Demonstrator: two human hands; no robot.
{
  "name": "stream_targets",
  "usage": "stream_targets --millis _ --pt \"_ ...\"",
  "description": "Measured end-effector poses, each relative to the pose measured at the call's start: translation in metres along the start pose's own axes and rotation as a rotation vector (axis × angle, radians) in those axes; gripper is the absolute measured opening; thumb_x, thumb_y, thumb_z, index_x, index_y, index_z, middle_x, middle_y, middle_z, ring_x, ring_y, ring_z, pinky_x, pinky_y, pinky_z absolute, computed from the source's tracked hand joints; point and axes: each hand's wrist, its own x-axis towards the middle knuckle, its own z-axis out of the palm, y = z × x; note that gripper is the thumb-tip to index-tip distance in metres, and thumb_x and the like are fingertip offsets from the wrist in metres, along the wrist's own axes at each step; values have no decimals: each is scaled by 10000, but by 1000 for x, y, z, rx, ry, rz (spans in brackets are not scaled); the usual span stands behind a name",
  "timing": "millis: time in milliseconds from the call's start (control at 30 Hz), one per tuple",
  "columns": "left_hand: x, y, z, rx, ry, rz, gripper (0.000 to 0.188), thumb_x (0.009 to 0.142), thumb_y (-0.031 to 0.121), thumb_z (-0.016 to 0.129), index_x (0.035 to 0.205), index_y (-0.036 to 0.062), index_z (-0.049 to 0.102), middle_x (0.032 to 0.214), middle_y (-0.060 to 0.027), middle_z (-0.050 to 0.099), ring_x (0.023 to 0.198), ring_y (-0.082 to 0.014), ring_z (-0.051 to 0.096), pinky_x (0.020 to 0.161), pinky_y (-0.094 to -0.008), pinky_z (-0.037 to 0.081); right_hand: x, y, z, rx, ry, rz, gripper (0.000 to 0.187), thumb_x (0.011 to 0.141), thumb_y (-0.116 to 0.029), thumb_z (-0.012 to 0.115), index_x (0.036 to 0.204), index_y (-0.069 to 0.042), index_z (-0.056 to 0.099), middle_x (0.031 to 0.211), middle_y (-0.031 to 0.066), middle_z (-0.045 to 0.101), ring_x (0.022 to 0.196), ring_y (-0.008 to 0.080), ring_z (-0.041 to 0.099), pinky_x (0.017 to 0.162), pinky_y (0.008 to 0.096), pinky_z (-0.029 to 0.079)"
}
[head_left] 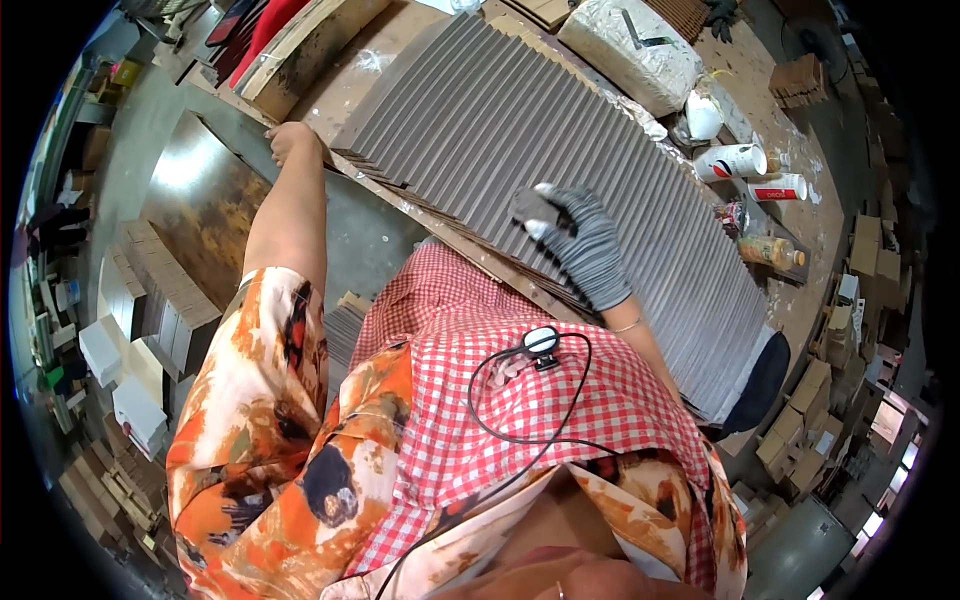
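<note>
A long fanned row of grey-brown cardboard sheets lies overlapped across the workbench. My right hand, in a grey knit glove with whitish fingertips, rests on the sheets near their front edge, fingers bent around a small dark pad or sponge. My left hand is bare and presses on the left end of the row at the bench corner, fingers curled over the sheet edges. A red-and-white checked apron covers the lower middle.
A white lumpy sack, white cans, a bottle and a cup stand along the bench's far side. Stacks of folded cardboard pieces sit on the floor at left. Cardboard boxes pile at right.
</note>
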Motion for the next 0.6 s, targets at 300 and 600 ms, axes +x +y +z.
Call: stream_targets --millis 300,600 --pt "7 1 4 50 -1 49 672 1072 440 270 1108 -68 709 1219 -243 675 1159 -414 624 1017 -515 464 -22 15 26 574 154 100 467 804 -218 869 1230 -113 712 1004 -51 625 812 56 487 791 201 473" --pt "7 5 -1 48 19 77 660 1072 429 271 1084 -53 721 1162 -246 706 1141 -418 650 1011 -519 482 -25 19 31 482 184 16 487 825 -203 852 1256 -69 671 1128 31 665 986 110 602 874 257 514"
